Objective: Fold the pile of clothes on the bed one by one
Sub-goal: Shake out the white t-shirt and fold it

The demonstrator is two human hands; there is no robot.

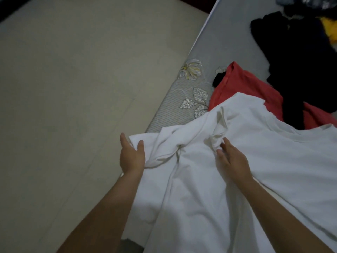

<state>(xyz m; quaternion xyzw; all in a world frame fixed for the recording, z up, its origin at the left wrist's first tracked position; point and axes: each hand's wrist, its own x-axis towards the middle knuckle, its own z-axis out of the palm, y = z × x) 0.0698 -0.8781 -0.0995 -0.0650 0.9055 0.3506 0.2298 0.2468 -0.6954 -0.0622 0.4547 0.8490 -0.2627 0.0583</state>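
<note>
You are standing at the edge of the bed (228, 41), looking down at a white shirt (237, 170) that is lying spread and rumpled across its near corner, part of it hanging over the side toward you. Your left hand (131, 156) is reaching in at the shirt's left edge, where a sleeve is bunching up; the palm is facing the cloth, the thumb is resting on top of the fold and the fingers are lying along its outer side, so the grip there is lightly grasping the sleeve. Your right hand (232, 159) is lying on the middle of the shirt just below the crumpled collar; its fingertips are digging into the gathered cloth, and the grip looks to be pinching it, though the fingers are partly hidden in the folds.

Beyond the shirt, a red garment (242, 86) is lying on the bed, its near edge tucked under the white cloth. A black garment (299, 57) is stretching across the red one and running up toward the far end of the bed, where a patch of yellow cloth (330, 30) is showing at the right border. The bed sheet is grey with a printed flower and leaves near its edge. The pale floor (73, 88) is filling the left half of the view.
</note>
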